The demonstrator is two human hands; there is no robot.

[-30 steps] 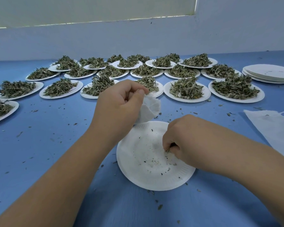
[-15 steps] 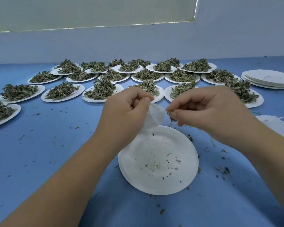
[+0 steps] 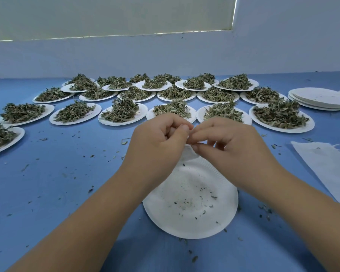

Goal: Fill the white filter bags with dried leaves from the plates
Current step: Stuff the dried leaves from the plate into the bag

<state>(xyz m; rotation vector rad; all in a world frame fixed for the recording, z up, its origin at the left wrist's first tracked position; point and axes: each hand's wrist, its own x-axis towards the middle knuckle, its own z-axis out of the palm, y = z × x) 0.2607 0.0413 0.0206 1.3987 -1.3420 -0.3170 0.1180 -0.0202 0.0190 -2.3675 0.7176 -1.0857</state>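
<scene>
— Changed?
— Right hand (image 3: pixel 230 146) up from the near plate (image 3: pixel 188 209), now pinching the filter bag (image 3: pixel 188 155) at its mouth; left hand (image 3: pixel 157 142) gripping it above that plate's far rim.
— Meaning?
— Plate likely spent; heaped plates (image 3: pixel 124 114) next, further up the worktop (image 3: pixel 67 173).

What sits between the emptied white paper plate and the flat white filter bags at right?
Head view: blue tabletop with loose leaf crumbs, crossed above by the right forearm.

The blue tabletop (image 3: pixel 47 193) before me runs to a pale wall (image 3: pixel 165 55) at twelve o'clock, with a window blind (image 3: pixel 106 14) above.
</scene>
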